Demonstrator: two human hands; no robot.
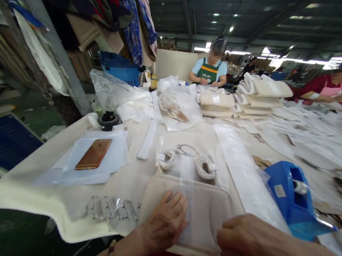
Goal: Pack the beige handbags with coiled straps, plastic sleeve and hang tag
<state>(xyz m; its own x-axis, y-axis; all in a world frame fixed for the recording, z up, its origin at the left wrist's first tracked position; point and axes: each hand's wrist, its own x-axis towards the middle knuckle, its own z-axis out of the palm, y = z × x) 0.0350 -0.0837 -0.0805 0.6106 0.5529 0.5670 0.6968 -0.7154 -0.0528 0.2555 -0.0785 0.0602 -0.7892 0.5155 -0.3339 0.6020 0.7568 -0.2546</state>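
A cream bag (200, 216) with rounded corners lies flat in front of me at the table's near edge. A translucent strip (186, 176) runs down over its middle. My left hand (166, 221) rests on the bag's left half, fingers stretched over the surface and reaching the strip. At the lower right edge of the bag, my right hand (244, 234) is closed; its fingers are curled and what they hold is hidden. Beyond the bag's far edge lie two bundles of coiled cream cord, a left coil (167, 160) and a right coil (205, 168), each bound with a white band.
A blue tape dispenser (283, 196) stands right of the bag, beside a long white sheet (242, 169). Leftward are clear plastic packets (113, 208) and a phone (93, 154) on white paper. Folded cream pieces (262, 89) are stacked farther back. A co-worker (209, 69) sits opposite.
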